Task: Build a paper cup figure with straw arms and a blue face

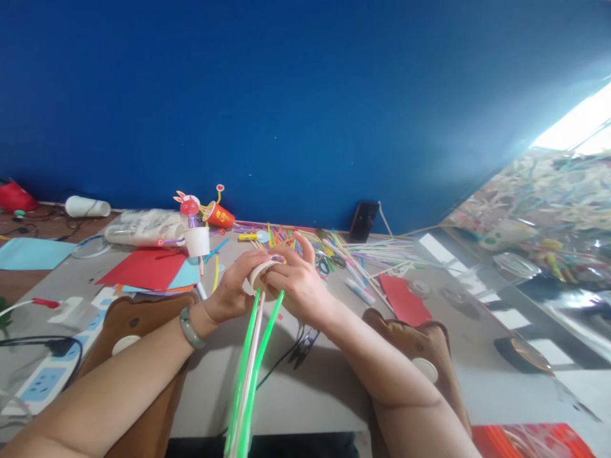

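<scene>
A white paper cup (259,275) is held between both hands above the middle of the table. My left hand (235,286) has its fingers wrapped round the cup's left side, with a bracelet on the wrist. My right hand (300,280) grips the cup from the right; its index finger is raised and the other fingers bend over the rim. Green straws (251,375) and a pale straw run from the cup down toward me. What lies inside the cup is mostly hidden by my fingers.
Behind the hands lie scattered straws and sticks (372,251), scissors (324,264) and a phone (363,221). Red paper (143,267) and a cup figure (196,238) are at left, near a power strip (48,375). Pliers (304,346) lie below the hands. A blue wall (286,114) rises behind.
</scene>
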Motion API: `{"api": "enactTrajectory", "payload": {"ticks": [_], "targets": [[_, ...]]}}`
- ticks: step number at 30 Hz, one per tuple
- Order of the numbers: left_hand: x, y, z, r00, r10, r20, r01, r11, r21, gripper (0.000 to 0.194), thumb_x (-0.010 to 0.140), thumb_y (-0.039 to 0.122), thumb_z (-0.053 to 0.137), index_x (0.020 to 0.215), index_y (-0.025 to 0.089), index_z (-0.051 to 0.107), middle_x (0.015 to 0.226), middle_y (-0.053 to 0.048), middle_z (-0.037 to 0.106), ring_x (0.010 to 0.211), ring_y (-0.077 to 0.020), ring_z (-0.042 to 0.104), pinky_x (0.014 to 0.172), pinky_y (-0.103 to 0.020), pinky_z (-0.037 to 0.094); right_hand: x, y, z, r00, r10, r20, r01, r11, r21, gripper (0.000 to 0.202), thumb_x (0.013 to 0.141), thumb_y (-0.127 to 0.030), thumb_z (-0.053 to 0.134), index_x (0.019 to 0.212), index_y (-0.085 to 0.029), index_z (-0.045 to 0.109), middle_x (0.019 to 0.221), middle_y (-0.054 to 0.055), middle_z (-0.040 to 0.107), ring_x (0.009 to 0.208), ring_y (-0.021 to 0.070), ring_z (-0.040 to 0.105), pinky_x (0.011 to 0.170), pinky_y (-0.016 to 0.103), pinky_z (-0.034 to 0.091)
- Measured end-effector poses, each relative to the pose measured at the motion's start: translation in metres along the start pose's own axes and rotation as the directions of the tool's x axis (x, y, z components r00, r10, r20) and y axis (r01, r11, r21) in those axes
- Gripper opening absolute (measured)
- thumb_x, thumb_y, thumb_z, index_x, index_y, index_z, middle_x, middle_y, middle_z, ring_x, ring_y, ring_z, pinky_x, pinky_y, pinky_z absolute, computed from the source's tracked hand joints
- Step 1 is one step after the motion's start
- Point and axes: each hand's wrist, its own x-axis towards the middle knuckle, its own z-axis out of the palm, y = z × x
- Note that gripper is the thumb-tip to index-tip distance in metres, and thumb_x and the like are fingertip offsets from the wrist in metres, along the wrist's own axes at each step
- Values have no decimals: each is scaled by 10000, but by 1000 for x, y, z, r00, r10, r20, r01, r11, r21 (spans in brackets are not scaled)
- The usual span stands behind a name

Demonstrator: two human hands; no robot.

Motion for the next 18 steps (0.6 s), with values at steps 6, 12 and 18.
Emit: {"api": "enactTrajectory", "payload": {"ticks": [6,12,18], "targets": [[-3,-5,2,994,103,30,-102,994,-35,601,747,352,809,1301,242,604,1298,-127,655,1215,-306,621,1033,-485,519,-1,3,8,998,60,-5,-59,994,95,296,889,-57,520,678,-236,626,679,-34,687,1094,197,619,1246,508,43],[-1,-6,-1,993,-98,61,109,970,-216,631,733,243,791,1330,207,593,1337,-136,630,1237,-304,600,1053,-443,490,0,19,14,981,194,-7,-187,953,238,181,827,-109,610,765,-255,696,757,-19,701,1026,195,644,1232,524,120],[10,-15,-3,833,-553,-19,398,623,-674,422,752,241,743,1164,187,672,1161,-86,705,1028,-203,666,882,-303,517,-4,39,31,948,318,12,-301,884,358,69,723,-199,623,660,-225,634,831,3,673,938,194,647,1212,518,190]]}}
